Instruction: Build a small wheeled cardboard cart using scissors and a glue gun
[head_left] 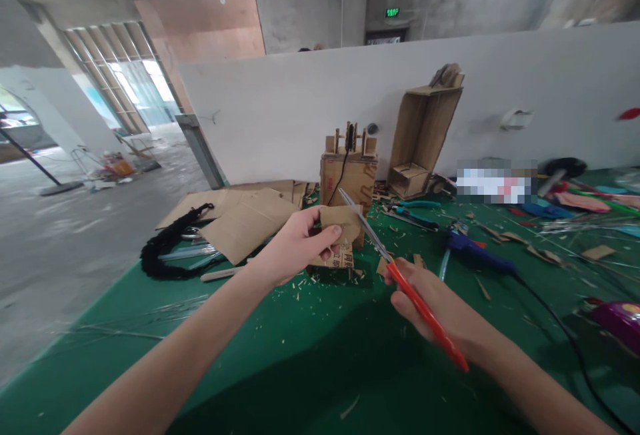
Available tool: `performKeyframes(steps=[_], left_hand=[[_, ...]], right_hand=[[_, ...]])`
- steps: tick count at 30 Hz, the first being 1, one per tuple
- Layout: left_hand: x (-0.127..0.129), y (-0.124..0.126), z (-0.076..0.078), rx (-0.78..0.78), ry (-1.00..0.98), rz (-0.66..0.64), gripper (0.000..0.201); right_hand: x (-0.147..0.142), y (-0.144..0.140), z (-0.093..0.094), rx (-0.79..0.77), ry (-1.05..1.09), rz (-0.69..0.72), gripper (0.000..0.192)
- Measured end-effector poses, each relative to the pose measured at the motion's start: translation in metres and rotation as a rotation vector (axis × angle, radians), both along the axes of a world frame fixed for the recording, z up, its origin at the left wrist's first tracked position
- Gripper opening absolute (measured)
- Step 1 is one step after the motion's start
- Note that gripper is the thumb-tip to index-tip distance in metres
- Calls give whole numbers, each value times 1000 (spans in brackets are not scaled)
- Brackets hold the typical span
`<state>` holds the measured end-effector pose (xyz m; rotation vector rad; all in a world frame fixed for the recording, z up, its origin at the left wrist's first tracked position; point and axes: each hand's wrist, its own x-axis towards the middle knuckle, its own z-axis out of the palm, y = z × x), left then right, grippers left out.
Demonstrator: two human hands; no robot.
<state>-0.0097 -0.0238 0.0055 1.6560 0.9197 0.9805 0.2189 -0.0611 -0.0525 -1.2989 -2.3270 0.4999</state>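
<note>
A small piece of cardboard (345, 223) is pinched between the thumb and fingers of my left hand (305, 238), near the middle of the view. My right hand (425, 291) is closed around scissors (425, 311) with red handles. Their metal blades point up and to the left, right by the edge of the cardboard piece; I cannot tell whether they touch it. Just behind stands a cardboard box structure (345, 175) with small upright parts and a black cord on top. Below my left fingers is another bit of cardboard with printed characters (343, 258).
Flat cardboard sheets (250, 221) and a black fuzzy coil (165, 251) lie at left on the green table (280, 368). A tall open cardboard box (425, 128) stands by the white partition (280, 115). Right are pliers (413, 215), a blue glue gun (475, 251) with cord, and scraps.
</note>
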Motion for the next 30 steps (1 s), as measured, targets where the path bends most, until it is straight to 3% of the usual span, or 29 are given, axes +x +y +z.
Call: performKeyframes(steps=[7,16,22,30], left_hand=[[2,-1,-1,-1,19,15,11],[4,1,-7,-79,-132,-8,9],[15,-1,-14,-74,-254,115,18],[17,-2,-14,57,-133,114,14]], right_hand=[[-6,1,2,48,-40,-72,29],[-10,-2,3,87,-15,-120,30],[-10,0,-3,41,1,-138,37],[-9,-3,-4,-5,215,33,41]])
